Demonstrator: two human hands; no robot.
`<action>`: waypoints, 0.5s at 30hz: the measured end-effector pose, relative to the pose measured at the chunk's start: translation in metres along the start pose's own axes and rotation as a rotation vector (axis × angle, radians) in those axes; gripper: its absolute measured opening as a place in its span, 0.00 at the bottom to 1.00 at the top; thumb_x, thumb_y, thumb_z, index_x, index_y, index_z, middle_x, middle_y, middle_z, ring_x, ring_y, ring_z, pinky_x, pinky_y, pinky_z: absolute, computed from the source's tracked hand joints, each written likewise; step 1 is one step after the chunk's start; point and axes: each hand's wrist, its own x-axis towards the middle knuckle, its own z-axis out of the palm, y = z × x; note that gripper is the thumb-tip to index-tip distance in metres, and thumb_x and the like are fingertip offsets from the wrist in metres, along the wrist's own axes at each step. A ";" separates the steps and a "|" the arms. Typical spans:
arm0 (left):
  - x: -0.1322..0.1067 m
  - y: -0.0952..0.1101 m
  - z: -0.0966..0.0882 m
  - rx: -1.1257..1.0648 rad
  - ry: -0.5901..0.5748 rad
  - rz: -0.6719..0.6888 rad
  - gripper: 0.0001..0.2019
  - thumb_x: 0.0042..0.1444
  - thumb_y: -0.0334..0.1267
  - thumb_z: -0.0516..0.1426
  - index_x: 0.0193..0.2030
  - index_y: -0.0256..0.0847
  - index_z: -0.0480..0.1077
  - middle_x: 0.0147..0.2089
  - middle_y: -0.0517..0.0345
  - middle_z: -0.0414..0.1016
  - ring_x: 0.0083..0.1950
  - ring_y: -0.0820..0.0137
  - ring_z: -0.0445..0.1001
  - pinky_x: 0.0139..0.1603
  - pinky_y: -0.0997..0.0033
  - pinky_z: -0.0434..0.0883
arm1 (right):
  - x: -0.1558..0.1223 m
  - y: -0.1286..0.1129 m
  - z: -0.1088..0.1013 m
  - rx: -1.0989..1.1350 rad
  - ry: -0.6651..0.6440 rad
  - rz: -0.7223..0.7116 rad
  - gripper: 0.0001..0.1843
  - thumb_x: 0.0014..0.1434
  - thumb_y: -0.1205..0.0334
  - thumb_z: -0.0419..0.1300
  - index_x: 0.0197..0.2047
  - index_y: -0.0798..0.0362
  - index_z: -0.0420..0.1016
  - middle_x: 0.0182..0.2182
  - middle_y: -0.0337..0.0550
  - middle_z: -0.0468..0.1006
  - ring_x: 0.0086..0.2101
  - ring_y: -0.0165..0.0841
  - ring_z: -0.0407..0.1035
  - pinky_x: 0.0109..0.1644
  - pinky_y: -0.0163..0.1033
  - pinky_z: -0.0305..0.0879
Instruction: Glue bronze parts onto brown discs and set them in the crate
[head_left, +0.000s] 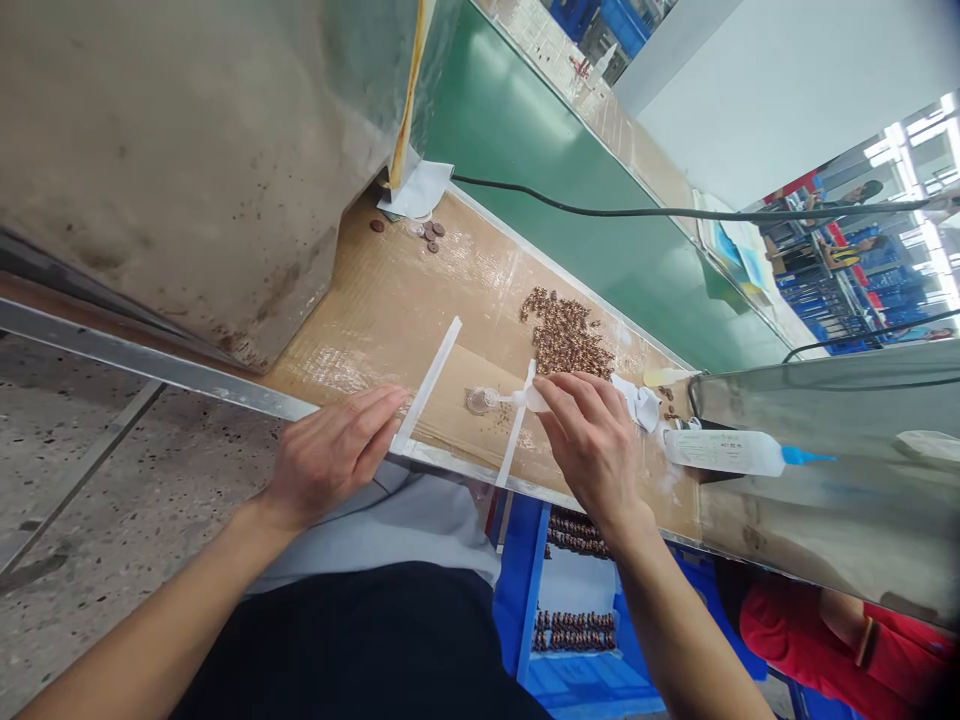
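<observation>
My left hand lies flat with its fingers together, the fingertips touching the near end of a white strip taped on the brown cardboard work surface. My right hand pinches a small white applicator whose tip reaches a small clear round piece lying between the two white strips. A heap of small brown parts sits just beyond my right hand.
A white glue bottle with a blue nozzle lies at the right by a metal housing. A green conveyor belt runs behind. Blue bins of brown parts sit below the bench. A red-sleeved person is at lower right.
</observation>
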 end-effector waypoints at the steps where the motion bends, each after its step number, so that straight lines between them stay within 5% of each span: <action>1: 0.000 0.000 0.000 0.001 0.003 0.006 0.39 0.70 0.30 0.69 0.84 0.52 0.63 0.67 0.53 0.87 0.60 0.58 0.90 0.63 0.62 0.85 | 0.000 0.000 0.000 -0.001 -0.002 -0.002 0.21 0.77 0.73 0.63 0.68 0.49 0.78 0.59 0.51 0.86 0.60 0.50 0.76 0.65 0.58 0.76; 15: 0.004 0.002 -0.002 0.014 0.017 0.033 0.39 0.69 0.28 0.69 0.83 0.48 0.64 0.67 0.51 0.87 0.60 0.58 0.90 0.65 0.63 0.84 | -0.002 0.000 0.000 -0.009 -0.007 0.001 0.23 0.77 0.74 0.61 0.70 0.47 0.77 0.60 0.51 0.85 0.62 0.50 0.76 0.65 0.58 0.75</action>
